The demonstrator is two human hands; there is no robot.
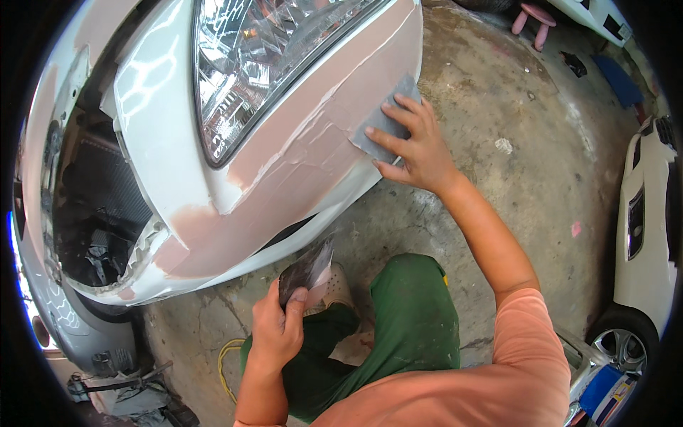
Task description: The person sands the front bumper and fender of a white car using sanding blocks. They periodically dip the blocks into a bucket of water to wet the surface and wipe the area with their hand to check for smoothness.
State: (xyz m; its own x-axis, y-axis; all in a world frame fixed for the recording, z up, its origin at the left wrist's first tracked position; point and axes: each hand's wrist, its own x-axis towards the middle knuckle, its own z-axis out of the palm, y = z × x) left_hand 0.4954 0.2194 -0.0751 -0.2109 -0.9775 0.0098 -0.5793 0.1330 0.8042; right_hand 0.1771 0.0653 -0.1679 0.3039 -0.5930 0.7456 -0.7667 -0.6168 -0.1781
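Observation:
A white car bumper [153,107] with a clear headlamp [245,64] fills the upper left. Pinkish filler [263,213] covers much of its corner in ridged, uneven streaks. My right hand [413,142] holds a flat grey spreader [377,110] against the filler to the right of the lamp, fingers laid over it. Below the bumper, my left hand [281,320] grips a dark, thin plate [299,272] with some pink material on it, its thumb on top. The plate's far edge is hard to make out.
My knees in green trousers are over the concrete floor [498,228]. A white car part [647,235] and a wheel [617,341] stand at right. A pink stool [533,18] and a blue mat [615,78] are at upper right, a yellow cable [228,370] at lower left.

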